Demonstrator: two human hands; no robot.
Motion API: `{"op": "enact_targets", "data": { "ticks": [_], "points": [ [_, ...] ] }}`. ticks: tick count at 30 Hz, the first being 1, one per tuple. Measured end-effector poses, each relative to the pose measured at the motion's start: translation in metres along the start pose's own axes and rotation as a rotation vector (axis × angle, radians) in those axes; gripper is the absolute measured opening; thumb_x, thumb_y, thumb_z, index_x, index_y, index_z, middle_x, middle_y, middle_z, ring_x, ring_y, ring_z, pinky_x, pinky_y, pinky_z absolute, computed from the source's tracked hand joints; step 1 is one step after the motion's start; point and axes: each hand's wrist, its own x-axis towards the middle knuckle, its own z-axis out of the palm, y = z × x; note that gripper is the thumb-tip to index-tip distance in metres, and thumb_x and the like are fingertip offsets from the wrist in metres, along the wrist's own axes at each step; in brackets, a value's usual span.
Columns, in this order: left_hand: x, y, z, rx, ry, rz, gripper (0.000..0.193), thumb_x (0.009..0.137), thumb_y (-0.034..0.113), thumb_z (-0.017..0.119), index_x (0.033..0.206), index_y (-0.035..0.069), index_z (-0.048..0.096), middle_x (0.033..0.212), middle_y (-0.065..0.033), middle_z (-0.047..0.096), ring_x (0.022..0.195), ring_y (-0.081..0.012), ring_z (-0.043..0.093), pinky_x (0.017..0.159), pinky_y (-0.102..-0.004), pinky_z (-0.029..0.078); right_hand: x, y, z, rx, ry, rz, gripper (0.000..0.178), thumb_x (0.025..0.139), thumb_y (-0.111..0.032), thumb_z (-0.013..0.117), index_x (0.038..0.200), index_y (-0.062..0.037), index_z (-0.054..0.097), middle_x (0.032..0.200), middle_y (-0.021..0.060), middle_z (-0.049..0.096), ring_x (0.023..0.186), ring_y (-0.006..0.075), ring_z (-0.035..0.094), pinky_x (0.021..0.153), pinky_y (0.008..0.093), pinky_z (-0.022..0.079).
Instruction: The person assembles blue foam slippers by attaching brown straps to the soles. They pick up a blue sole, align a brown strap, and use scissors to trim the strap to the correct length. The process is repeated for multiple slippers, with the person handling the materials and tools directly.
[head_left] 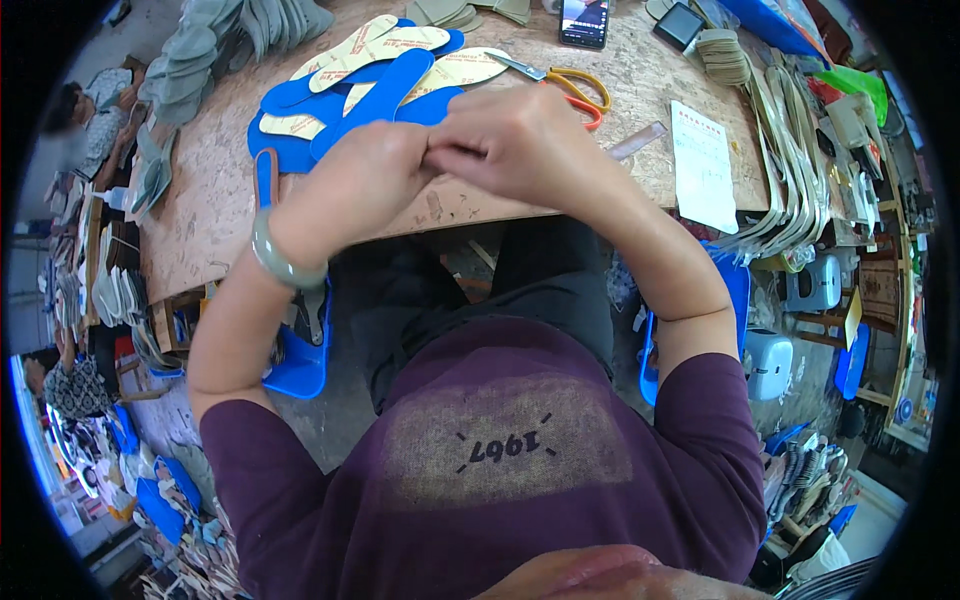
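Above the front edge of the wooden table, my left hand and my right hand meet, fingers curled and pressed together. Whatever they pinch is hidden behind the knuckles. Just beyond them lies a loose pile of blue insoles and cream-backed insoles, overlapping one another. Scissors with yellow handles rest by the far side of my right hand, and a red handle loop shows partly behind it. A pale bangle circles my left wrist.
A phone lies at the far edge. Grey shoe parts are stacked at far left, long pale strips at right. A written sheet lies right of my hands. Other people are at the left.
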Motion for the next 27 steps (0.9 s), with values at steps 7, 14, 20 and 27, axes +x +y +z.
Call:
{"op": "enact_targets", "data": {
  "ticks": [7,14,20,27],
  "points": [
    [0.011,0.005,0.009,-0.573,-0.269,-0.241,0.033,0.088,0.019,0.061,0.111,-0.005,0.058,0.074,-0.0091,0.063,0.066,-0.0126,0.061,0.065,-0.0272,0.05,-0.023,0.037,-0.011,0.92,0.036,0.621,0.02,0.088,-0.017,0.064,0.103,-0.0049,0.07,0.087,0.0038,0.07,0.077,0.008,0.065,0.067,0.021,0.048],
    [-0.005,0.005,0.049,-1.186,-0.06,-0.239,0.03,0.095,0.022,0.057,0.114,0.0,0.053,0.078,-0.0038,0.06,0.068,-0.0088,0.059,0.063,-0.0225,0.052,-0.038,0.04,0.008,1.233,0.405,0.61,0.017,0.084,-0.006,0.067,0.1,-0.0054,0.06,0.082,0.0019,0.065,0.062,0.0031,0.052,0.052,0.0152,0.036],
    [-0.006,0.019,0.07,-1.442,0.161,-0.247,0.029,0.095,0.024,0.056,0.112,0.001,0.053,0.08,-0.0054,0.061,0.066,-0.0094,0.058,0.063,-0.0219,0.051,-0.043,0.025,0.045,1.413,0.633,0.619,0.019,0.084,-0.004,0.067,0.1,-0.0072,0.057,0.079,0.0028,0.064,0.057,0.0027,0.048,0.047,0.0145,0.031],
    [0.0,0.021,0.087,-1.592,0.335,-0.193,0.027,0.097,0.024,0.052,0.112,0.001,0.053,0.08,-0.0061,0.062,0.069,-0.0106,0.059,0.063,-0.023,0.05,-0.033,-0.001,0.049,1.411,0.692,0.743,0.018,0.087,-0.008,0.066,0.104,-0.0051,0.06,0.077,0.0021,0.063,0.061,0.0033,0.052,0.053,0.0153,0.04]
  ]
}}
